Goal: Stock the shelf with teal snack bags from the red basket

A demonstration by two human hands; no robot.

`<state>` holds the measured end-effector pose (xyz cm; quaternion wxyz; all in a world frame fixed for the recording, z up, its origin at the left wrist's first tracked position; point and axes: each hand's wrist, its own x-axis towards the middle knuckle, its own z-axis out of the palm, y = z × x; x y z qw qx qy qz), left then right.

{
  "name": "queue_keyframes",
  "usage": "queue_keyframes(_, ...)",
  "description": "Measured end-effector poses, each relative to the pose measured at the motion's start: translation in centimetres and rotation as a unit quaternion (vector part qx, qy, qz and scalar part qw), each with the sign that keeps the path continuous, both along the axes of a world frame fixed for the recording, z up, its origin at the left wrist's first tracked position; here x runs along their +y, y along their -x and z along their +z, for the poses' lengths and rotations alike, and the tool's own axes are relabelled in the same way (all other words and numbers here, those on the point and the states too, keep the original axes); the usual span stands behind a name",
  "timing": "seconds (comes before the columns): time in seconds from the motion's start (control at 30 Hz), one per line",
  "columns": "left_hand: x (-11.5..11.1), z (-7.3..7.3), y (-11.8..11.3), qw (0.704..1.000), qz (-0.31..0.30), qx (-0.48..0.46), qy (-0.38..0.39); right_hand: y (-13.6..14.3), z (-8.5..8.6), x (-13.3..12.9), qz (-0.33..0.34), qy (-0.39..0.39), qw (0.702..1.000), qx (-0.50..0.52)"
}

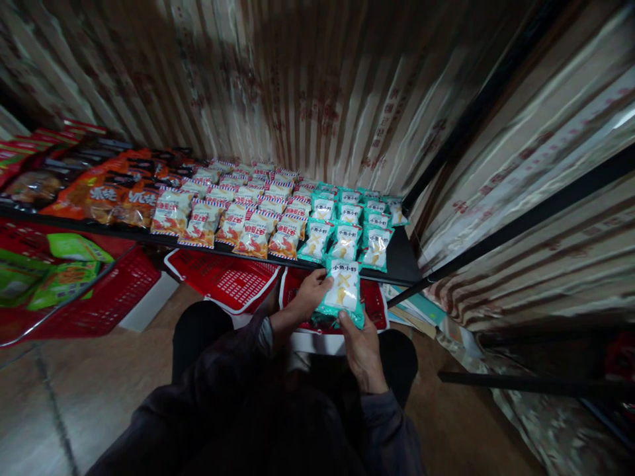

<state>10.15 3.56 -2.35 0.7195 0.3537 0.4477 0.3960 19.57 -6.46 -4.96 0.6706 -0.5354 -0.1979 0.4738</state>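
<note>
Both my hands hold a teal and white snack bag point(343, 287) with its printed front facing up, just in front of the shelf edge. My left hand point(311, 294) grips its left side. My right hand point(361, 347) pinches the lower right corner, thumb on top. Beyond it, matching teal snack bags point(346, 241) stand in rows on the black shelf point(401, 258). To their left are rows of white, red and orange snack bags point(253, 233). Beneath the held bag a red basket point(292, 281) is partly covered by my hands.
Orange and black packs point(119, 195) fill the shelf's left part. A red basket point(126, 281) with green packs point(74, 277) stands on the floor at left, and another red basket point(233, 281) sits under the shelf. Black rack bars point(496, 228) slant across the right, before a pleated curtain point(297, 86).
</note>
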Motion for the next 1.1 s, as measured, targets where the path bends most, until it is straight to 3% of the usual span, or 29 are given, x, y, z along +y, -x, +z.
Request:
queue_keyframes(0.3,-0.9,0.3,0.1,0.999,-0.028,0.002,-0.041,-1.0,-1.4,-0.3,0.0,-0.008,0.998,-0.07)
queue_keyframes(0.47,-1.4,0.2,-0.1,0.99,-0.121,-0.03,-0.059,-2.0,-1.7,0.0,-0.015,-0.002,0.998,-0.056)
queue_keyframes(0.9,-1.8,-4.7,-3.5,0.975,-0.166,0.059,-0.138,-6.6,-3.3,-1.7,0.034,0.06,0.994,-0.079)
queue_keyframes(1.1,-1.5,-4.9,-5.0,0.969,-0.16,0.087,-0.167,-8.1,-3.5,-1.1,0.031,0.064,0.992,-0.102)
